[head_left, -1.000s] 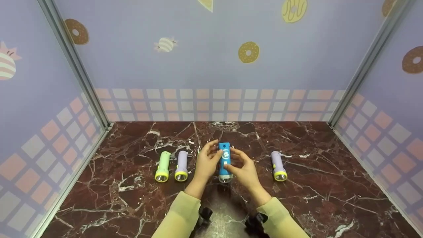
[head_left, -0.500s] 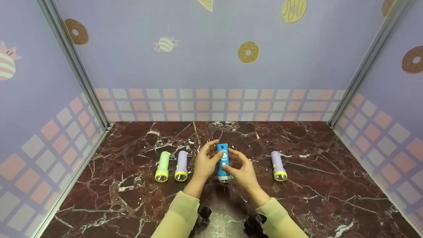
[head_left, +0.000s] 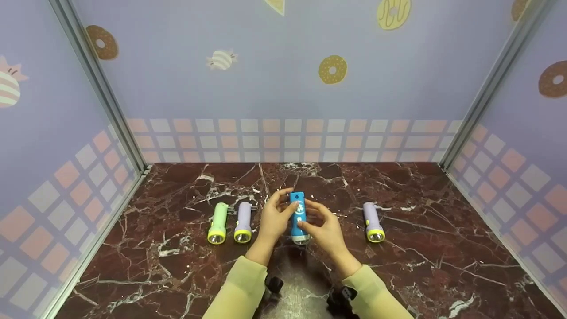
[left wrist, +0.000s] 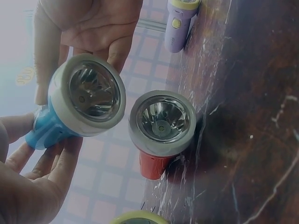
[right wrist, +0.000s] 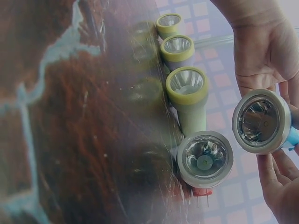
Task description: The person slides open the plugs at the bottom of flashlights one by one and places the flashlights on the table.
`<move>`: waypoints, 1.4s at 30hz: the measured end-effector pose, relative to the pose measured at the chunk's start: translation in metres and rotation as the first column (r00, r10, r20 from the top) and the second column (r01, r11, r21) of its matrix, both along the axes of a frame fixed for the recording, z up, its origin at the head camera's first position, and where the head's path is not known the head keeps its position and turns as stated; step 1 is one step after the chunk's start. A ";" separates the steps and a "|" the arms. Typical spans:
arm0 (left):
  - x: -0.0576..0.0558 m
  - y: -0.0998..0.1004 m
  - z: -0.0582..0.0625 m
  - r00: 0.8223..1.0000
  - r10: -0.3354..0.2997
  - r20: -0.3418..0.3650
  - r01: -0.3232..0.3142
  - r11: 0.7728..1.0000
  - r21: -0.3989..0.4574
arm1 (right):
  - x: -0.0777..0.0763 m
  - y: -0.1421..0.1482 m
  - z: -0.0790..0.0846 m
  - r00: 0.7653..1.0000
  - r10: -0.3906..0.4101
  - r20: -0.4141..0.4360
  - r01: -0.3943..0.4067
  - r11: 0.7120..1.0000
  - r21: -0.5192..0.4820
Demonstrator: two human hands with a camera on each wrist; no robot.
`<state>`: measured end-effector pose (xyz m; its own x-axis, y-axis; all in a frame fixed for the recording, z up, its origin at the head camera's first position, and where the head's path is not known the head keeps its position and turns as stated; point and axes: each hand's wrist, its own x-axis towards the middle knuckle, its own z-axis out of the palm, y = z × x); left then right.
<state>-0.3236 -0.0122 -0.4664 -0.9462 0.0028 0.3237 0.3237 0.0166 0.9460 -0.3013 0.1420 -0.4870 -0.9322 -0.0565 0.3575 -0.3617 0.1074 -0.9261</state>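
In the head view a blue flashlight (head_left: 298,230) with a white emblem and a pale lens ring is held between both hands, its lens toward me. The left hand (head_left: 274,218) grips its upper part with the thumb near the emblem. The right hand (head_left: 327,227) grips it from the other side, its thumb on or beside the small white switch. Both wrist views show the blue flashlight raised off the table. Below it lies a red flashlight (left wrist: 156,166) with a grey lens ring, hidden by hands and flashlight in the head view.
A green flashlight (head_left: 219,221) and a purple flashlight (head_left: 243,221) lie at the left. Another purple flashlight (head_left: 373,221) lies at the right. A second pale green flashlight (right wrist: 192,119) sits beside the red one. Patterned walls (head_left: 283,88) enclose the dark marbled table (head_left: 177,283).
Both hands have shifted slightly to the left with the blue flashlight, which has turned a little. Their hold on it looks the same. The flashlights on the table have not moved.
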 end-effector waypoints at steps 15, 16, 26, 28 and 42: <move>-0.001 -0.003 0.000 1.000 -0.026 0.004 0.026 0.999 -0.027 | 0.000 0.000 -0.002 1.000 -0.006 -0.010 0.006 1.000 0.012; -0.001 -0.004 0.000 1.000 -0.027 -0.002 0.027 0.999 -0.034 | 0.000 0.000 -0.002 1.000 -0.007 -0.009 0.007 1.000 0.012; -0.001 -0.004 -0.001 0.999 -0.030 -0.031 0.029 0.999 -0.045 | 0.001 -0.001 -0.002 1.000 -0.012 -0.013 0.013 1.000 0.027; -0.001 -0.004 -0.001 0.999 -0.030 -0.038 0.028 0.998 -0.048 | 0.001 -0.001 -0.001 1.000 -0.012 -0.015 0.012 1.000 0.026; -0.001 -0.005 0.000 0.999 -0.005 -0.052 0.001 0.997 -0.078 | 0.003 -0.003 0.000 1.000 0.003 -0.012 -0.002 1.000 0.010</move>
<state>-0.3242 -0.0170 -0.4662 -0.9278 0.0325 0.3717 0.3731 0.0887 0.9235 -0.2980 0.1387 -0.4866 -0.9277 -0.0623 0.3680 -0.3730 0.1153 -0.9207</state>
